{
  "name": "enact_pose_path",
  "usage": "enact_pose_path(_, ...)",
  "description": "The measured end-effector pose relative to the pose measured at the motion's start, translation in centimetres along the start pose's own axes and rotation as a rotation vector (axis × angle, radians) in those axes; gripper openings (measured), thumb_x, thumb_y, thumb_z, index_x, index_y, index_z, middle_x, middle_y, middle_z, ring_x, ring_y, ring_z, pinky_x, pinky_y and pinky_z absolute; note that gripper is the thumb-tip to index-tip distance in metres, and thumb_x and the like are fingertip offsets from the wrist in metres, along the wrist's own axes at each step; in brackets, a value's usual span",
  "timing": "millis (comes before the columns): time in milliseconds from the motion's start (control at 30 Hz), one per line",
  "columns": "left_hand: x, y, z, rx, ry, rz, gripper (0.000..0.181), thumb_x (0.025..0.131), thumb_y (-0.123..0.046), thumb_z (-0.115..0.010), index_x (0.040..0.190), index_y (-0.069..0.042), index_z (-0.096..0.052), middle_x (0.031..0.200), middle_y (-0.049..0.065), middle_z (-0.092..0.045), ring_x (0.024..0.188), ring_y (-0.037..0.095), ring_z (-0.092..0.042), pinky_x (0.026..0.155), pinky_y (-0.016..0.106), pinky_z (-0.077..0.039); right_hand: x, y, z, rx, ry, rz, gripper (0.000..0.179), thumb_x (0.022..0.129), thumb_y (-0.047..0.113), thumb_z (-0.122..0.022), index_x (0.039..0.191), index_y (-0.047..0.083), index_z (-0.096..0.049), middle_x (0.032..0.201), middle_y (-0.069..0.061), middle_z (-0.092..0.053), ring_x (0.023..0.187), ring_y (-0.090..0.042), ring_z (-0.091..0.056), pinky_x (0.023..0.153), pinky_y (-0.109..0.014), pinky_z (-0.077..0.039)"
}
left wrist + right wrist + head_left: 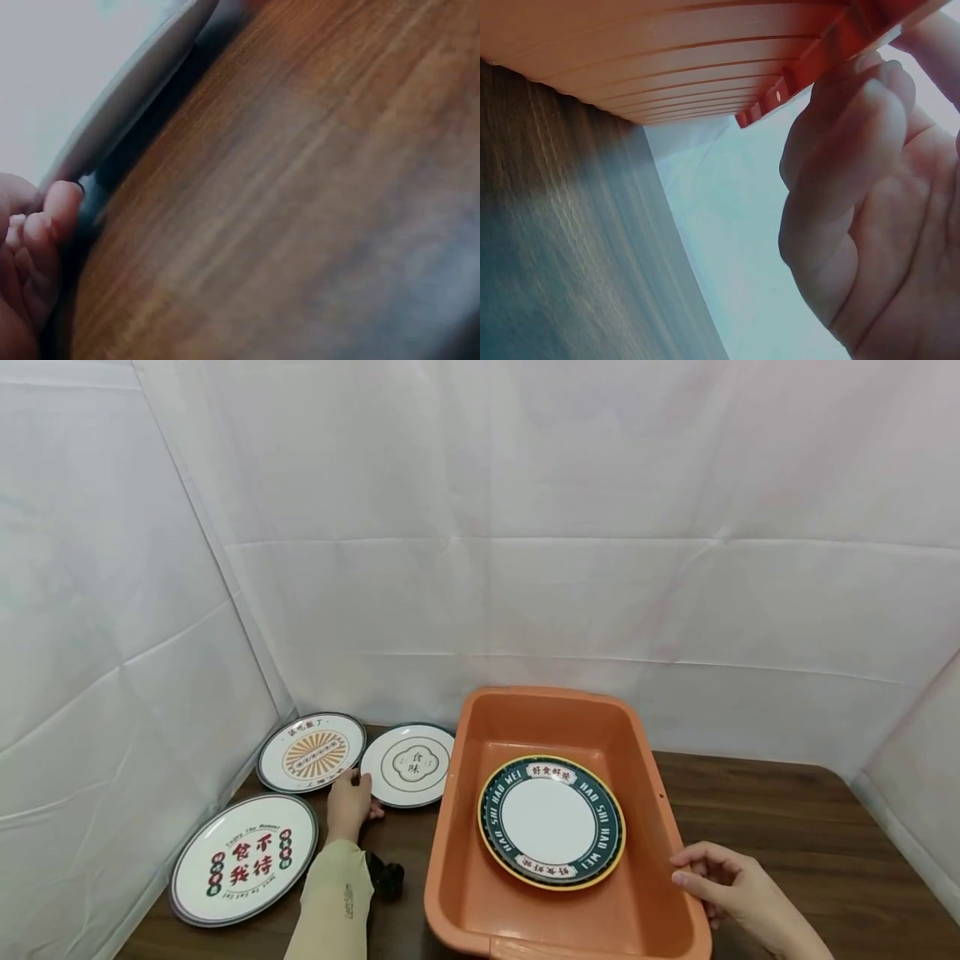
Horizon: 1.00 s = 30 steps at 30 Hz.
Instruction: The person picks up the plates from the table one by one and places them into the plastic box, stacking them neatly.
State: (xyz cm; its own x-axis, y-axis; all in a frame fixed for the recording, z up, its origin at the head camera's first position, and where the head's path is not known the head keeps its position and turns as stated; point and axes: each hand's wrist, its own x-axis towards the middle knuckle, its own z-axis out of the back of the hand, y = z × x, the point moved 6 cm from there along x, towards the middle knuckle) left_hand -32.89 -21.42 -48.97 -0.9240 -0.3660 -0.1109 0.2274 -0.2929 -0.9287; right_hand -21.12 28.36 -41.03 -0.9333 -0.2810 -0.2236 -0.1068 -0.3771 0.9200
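My left hand is at the near side of two white plates, between the sunburst plate and the plate with a flower-shaped frame. In the left wrist view its curled fingers pinch a white plate rim with shadow beneath; which of the two plates this is, I cannot tell. On the other side, my right hand holds the right rim of an orange tub. From the right wrist, curled fingers show at the rim. Inside the tub lies a plate with a dark green, yellow-edged border.
A large white plate with red lettering lies at the front left. The brown wooden table extends right of the tub. White cloth hangs behind and along both sides.
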Motion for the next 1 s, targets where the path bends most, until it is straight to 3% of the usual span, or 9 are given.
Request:
enact_pose_path(367,-1.2,0.2,0.2,-0.063,-0.097,-0.070,0.044,0.098,-0.015,-0.035,0.138,0.006,-0.033,0.052,0.003,-0.055,0.035,0.013,-0.049,0.042,0.027,-0.041,0.1,0.1,0.2,-0.004,-0.008,-0.005,0.029,0.093,0.022,-0.057,0.112,-0.001,-0.056,0.082,-0.006,-0.050,0.056,-0.014,-0.049,0.053,-0.035,-0.050)
enact_pose_path(667,-3.0,0.8,1.1,-0.098,-0.144,-0.049,0.048,0.100,-0.019,-0.034,0.140,0.006,-0.027,0.052,0.003,-0.054,0.038,0.015,-0.049,0.046,0.027,-0.041,0.2,0.0,-0.2,-0.019,0.007,0.014,0.029,0.093,0.023,-0.057,0.111,0.000,-0.057,0.082,-0.007,-0.051,0.056,-0.013,-0.049,0.052,-0.035,-0.049)
enact_pose_path(1000,-5.9,1.1,1.7,-0.197,-0.187,-0.024,0.050,0.100,-0.019,-0.033,0.140,0.009,-0.023,0.051,0.001,-0.052,0.037,0.013,-0.049,0.041,0.025,-0.040,0.0,0.1,-0.1,-0.025,0.002,0.027,0.029,0.093,0.023,-0.057,0.110,0.000,-0.057,0.081,-0.007,-0.051,0.056,-0.012,-0.049,0.052,-0.035,-0.049)
